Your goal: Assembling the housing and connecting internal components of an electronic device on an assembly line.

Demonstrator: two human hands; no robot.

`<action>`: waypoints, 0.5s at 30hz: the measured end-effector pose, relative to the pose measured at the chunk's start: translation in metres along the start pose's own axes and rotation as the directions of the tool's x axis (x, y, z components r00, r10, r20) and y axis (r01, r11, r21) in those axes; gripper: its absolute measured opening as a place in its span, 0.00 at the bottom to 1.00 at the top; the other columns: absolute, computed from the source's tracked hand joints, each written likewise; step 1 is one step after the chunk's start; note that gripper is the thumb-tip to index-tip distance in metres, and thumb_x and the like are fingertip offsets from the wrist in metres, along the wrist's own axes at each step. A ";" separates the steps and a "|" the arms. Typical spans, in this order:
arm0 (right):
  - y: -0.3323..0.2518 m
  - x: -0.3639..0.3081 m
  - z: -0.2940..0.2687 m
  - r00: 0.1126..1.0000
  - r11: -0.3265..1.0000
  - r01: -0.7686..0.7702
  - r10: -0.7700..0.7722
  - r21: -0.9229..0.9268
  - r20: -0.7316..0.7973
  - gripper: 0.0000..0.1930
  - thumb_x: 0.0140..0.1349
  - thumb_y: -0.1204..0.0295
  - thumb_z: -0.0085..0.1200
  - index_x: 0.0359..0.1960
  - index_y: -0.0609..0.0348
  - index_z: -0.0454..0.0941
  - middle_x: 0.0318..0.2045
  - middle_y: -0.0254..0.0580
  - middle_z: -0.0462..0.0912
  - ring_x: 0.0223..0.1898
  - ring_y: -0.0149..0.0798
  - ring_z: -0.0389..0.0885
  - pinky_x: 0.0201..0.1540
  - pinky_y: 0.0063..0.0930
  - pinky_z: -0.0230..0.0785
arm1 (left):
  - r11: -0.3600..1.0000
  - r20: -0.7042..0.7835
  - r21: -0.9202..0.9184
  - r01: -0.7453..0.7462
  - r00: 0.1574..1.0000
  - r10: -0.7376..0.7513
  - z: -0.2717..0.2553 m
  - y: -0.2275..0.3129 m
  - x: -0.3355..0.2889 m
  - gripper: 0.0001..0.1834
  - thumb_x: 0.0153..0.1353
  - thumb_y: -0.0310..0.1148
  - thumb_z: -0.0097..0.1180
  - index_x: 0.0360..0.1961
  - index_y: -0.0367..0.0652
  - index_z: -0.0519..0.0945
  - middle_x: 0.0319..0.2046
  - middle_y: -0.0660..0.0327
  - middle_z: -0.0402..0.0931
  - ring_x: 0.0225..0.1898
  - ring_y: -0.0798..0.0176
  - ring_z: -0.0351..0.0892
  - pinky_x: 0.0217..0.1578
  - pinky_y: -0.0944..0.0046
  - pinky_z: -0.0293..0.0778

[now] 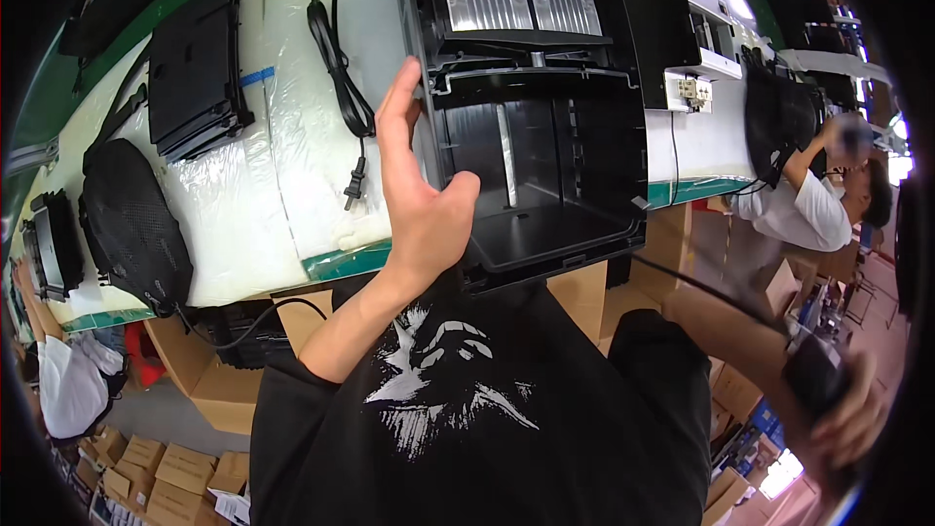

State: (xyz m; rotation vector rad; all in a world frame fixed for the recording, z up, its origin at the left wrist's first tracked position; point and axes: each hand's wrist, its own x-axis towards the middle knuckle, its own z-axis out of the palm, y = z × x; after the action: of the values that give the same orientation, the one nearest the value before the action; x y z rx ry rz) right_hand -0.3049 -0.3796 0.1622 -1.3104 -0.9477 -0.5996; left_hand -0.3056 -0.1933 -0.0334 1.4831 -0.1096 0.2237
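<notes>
A large black box-shaped appliance housing [545,263] stands at the table's near edge, its open compartment toward me. Two silver finned metal blocks [521,2] sit in its upper part. My left hand [426,214] holds the housing's left side wall; the fingers stretch along the wall and the thumb reaches over its edge. Out at the lower right, my right hand [849,419] is smeared by motion. It is closed on a dark corded object [816,370] whose kind is too blurred to make out. A thin black cord [706,284] runs from near the housing toward that object.
Left of the housing lie a bundled power cord [336,68], black plastic panels [198,68] and a black mesh part [134,224] on the padded table [229,253]. A black-and-white unit [696,49] stands right. Co-workers sit at both sides; cardboard boxes [185,468] are stacked below left.
</notes>
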 end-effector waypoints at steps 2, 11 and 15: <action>-0.054 -0.002 0.000 0.996 0.950 0.062 -0.078 0.306 0.037 0.17 0.47 0.56 0.53 0.21 0.60 0.71 0.19 0.38 0.74 0.17 0.32 0.72 0.26 0.22 0.69 | 1.000 -0.016 -0.024 -0.019 1.000 0.018 -0.001 0.000 0.000 0.45 0.35 0.13 0.39 0.64 0.31 0.54 0.61 0.51 0.56 0.65 0.55 0.54 0.66 0.59 0.46; -0.035 -0.013 0.038 0.976 0.618 0.165 -0.217 0.769 -0.035 0.10 0.45 0.82 0.60 0.14 0.66 0.70 0.18 0.45 0.77 0.16 0.37 0.78 0.16 0.23 0.79 | 0.997 -0.026 -0.073 -0.008 1.000 0.007 0.001 0.000 -0.001 0.43 0.36 0.14 0.43 0.62 0.32 0.56 0.62 0.49 0.56 0.65 0.52 0.53 0.65 0.60 0.46; -0.027 -0.035 0.036 0.972 0.649 0.188 -0.232 0.737 -0.043 0.12 0.40 0.88 0.61 0.17 0.64 0.68 0.19 0.46 0.77 0.17 0.36 0.79 0.19 0.21 0.80 | 1.000 -0.064 -0.007 0.001 0.998 -0.001 -0.008 -0.006 -0.006 0.42 0.38 0.15 0.43 0.62 0.36 0.57 0.62 0.48 0.56 0.66 0.49 0.53 0.66 0.59 0.47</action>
State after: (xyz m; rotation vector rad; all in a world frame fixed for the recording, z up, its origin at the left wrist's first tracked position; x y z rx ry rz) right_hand -0.3536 -0.3544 0.1465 -0.4768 -1.2309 -0.2829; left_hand -0.3107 -0.1864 -0.0414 1.4675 -0.0578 0.2697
